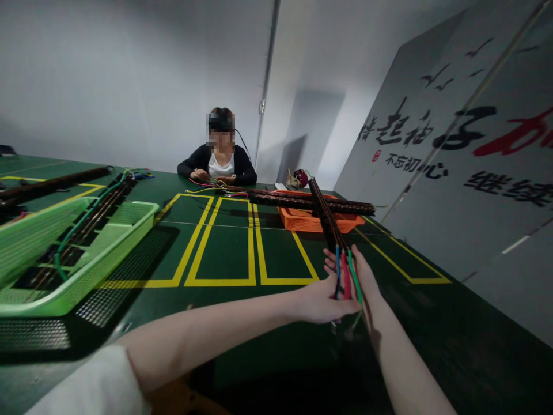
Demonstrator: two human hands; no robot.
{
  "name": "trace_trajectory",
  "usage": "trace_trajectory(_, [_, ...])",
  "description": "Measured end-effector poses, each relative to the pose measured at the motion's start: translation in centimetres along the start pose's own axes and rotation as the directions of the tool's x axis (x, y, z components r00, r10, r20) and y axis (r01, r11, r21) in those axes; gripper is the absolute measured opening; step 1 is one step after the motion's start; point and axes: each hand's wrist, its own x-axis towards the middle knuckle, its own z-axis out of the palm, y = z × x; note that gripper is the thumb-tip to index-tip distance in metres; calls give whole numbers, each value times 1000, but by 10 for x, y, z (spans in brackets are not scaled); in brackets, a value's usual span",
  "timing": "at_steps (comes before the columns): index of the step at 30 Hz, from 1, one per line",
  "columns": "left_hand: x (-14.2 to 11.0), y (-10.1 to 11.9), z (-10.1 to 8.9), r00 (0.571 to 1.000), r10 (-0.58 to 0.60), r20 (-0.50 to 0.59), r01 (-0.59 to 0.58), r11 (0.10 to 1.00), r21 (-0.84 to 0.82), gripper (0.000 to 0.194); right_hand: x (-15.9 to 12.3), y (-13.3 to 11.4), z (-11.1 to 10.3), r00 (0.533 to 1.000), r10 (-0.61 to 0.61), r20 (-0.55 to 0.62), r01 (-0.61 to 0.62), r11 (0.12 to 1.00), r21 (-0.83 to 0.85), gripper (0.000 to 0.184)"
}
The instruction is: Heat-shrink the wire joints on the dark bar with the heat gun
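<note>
My left hand [326, 297] reaches across to the right, closed around the wire end of a long dark strip with copper-coloured wires [326, 216]. Blue, red and green lead wires [345, 274] come out of its near end and run over the left palm. My right hand [366, 274] is at the right side of the same end, its fingers partly hidden behind the strip and wires. The strip points away from me, its far part above an orange basket [298, 223].
Similar strips [302, 202] lie across the orange basket. A green basket [147, 216] on the left holds another strip [93, 216], with more dark strips [56, 181] behind it. Yellow tape [220, 282] marks the green table [173, 317]. A person [222, 164] sits opposite, hands near coloured wires.
</note>
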Motion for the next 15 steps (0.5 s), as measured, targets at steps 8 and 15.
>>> trace_trajectory(8, [-84, -2, -48, 974, -209, -90, 223, 953, 207, 63, 13, 12, -12, 994, 64, -90, -62, 998, 22, 31])
trace_trajectory(15, [-215, -50, -183, 699, -98, -708, 394, 879, 267, 55, 16, 11, -21, 989, 83, -121, -117, 946, -303, 26])
